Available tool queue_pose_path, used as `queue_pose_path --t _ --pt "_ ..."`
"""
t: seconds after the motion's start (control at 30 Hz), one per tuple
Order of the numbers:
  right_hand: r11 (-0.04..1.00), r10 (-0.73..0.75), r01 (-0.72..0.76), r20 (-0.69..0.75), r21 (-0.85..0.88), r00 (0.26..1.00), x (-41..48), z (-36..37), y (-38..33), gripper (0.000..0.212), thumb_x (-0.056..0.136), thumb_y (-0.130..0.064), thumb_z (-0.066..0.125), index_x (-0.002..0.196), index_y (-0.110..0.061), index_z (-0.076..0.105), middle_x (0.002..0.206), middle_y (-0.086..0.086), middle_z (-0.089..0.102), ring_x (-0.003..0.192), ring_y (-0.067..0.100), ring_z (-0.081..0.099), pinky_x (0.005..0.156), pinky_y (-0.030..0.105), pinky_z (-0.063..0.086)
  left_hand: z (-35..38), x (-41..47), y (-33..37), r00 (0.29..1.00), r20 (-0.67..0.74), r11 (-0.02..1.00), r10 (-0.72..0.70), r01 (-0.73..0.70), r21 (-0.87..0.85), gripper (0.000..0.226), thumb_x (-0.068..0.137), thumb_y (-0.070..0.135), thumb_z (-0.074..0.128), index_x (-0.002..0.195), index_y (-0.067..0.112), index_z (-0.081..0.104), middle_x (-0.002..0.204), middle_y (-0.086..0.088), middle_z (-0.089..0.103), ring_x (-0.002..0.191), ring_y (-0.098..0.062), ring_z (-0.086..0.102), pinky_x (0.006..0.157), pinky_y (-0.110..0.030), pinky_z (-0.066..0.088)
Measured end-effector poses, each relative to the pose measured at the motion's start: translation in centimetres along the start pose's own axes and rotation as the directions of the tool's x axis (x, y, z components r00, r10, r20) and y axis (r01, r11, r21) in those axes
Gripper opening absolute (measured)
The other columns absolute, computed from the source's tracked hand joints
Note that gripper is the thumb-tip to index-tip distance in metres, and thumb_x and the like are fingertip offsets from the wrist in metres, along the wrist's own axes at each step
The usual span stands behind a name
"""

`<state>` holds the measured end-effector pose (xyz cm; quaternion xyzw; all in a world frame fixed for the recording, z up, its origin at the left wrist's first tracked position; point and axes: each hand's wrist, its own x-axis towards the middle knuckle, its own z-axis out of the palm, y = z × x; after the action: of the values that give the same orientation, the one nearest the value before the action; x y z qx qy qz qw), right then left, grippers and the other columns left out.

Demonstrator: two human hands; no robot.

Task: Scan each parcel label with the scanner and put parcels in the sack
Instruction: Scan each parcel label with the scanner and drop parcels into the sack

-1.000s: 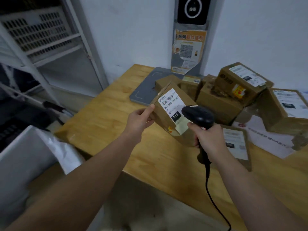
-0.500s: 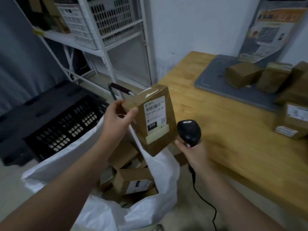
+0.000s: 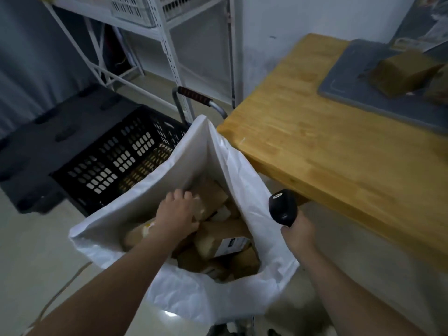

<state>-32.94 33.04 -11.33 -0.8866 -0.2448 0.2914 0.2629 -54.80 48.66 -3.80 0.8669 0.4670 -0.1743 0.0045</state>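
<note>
Now, mid-frame, your left grip (image 3: 178, 212) holds a parcel (image 3: 211, 199) inside the sack (image 3: 244, 170); your right grip (image 3: 299, 231) clasps the scanner (image 3: 282, 206).

On your right stands a wooden table (image 3: 315, 146) with a pale butcher-block top; a grey mat (image 3: 344, 93) lies on its far right part. Behind the mat a poster (image 3: 421, 23) leans against the white wall (image 3: 291, 18). To your left a black perforated crate (image 3: 116, 161) sits on the floor (image 3: 36, 251), touching a dark flat pallet (image 3: 48, 141) further left. Just beyond the crate you see a metal cart handle (image 3: 194, 95) with a dark grip. Far left, a white metal rack (image 3: 169, 44) holds a white basket (image 3: 135, 8), beside a grey curtain (image 3: 29, 57).
</note>
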Motion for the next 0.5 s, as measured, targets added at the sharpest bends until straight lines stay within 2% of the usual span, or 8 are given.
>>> queue_pose_path --t 0.07,0.13,0.27,0.37,0.43,0.5 --pt "1.0 -0.011 0.012 -0.027 0.007 1.0 -0.6 0.3 -0.2 0.037 0.085 -0.001 0.058 0.12 -0.011 0.056 0.088 0.006 0.059 0.079 0.024 0.052 0.069 0.03 0.041 1.6 0.2 -0.1 0.992 0.104 0.995 -0.076 0.07 0.067 0.064 0.085 0.048 0.063 0.132 0.011 0.038 0.13 -0.012 0.043 0.12 -0.03 0.046 0.094 -0.037 0.044" --pt "0.998 -0.027 0.029 -0.035 0.06 0.999 -1.1 0.5 -0.6 0.036 0.084 0.001 0.059 0.119 -0.006 0.055 0.093 0.013 0.063 0.08 0.024 0.052 0.069 0.029 0.039 2.4 0.7 0.2 0.988 0.14 0.993 -0.071 0.057 0.105 0.062 0.089 0.046 0.06 0.134 0.01 0.039 0.131 -0.014 0.044 0.12 -0.031 0.047 0.093 -0.037 0.044" --pt "0.985 -0.034 0.047 -0.081 0.167 0.996 -2.1 0.8 -0.5 0.029 0.083 0.002 0.061 0.111 -0.004 0.057 0.085 0.01 0.06 0.08 0.028 0.056 0.066 0.029 0.039 2.1 1.5 0.8 0.992 0.105 0.998 -0.062 0.063 -0.004 0.067 0.083 0.045 0.066 0.13 0.009 0.036 0.128 -0.014 0.042 0.115 -0.031 0.047 0.085 -0.034 0.047" --pt "0.975 -0.009 0.034 -0.112 0.219 0.994 -2.8 1.4 -0.2 0.017 0.083 0.0 0.063 0.098 -0.004 0.057 0.078 0.007 0.058 0.078 0.031 0.06 0.061 0.028 0.04 2.4 1.3 -0.1 0.995 0.016 0.987 -0.097 0.098 -0.13 0.06 0.091 0.055 0.051 0.13 0.012 0.035 0.12 -0.012 0.04 0.107 -0.031 0.049 0.074 -0.034 0.041" --pt "0.987 -0.065 0.085 -0.146 0.139 0.987 -3.0 2.1 -0.4 0.013 0.082 0.0 0.063 0.091 -0.004 0.056 0.082 0.01 0.058 0.078 0.03 0.059 0.062 0.029 0.04 3.2 1.0 -0.8 0.992 0.019 0.984 -0.121 0.123 -0.132 0.059 0.094 0.057 0.043 0.136 0.016 0.033 0.12 -0.013 0.038 0.106 -0.032 0.048 0.072 -0.034 0.039" --pt "0.984 -0.175 0.176 -0.175 -0.006 0.969 -3.1 3.1 -1.1 0.013 0.078 0.001 0.064 0.087 -0.004 0.056 0.093 0.011 0.056 0.086 0.026 0.054 0.065 0.03 0.039 4.6 0.6 -1.2 0.982 0.117 0.986 -0.15 0.158 -0.062 0.06 0.096 0.055 0.042 0.14 0.016 0.031 0.123 -0.015 0.039 0.108 -0.032 0.049 0.075 -0.034 0.042"
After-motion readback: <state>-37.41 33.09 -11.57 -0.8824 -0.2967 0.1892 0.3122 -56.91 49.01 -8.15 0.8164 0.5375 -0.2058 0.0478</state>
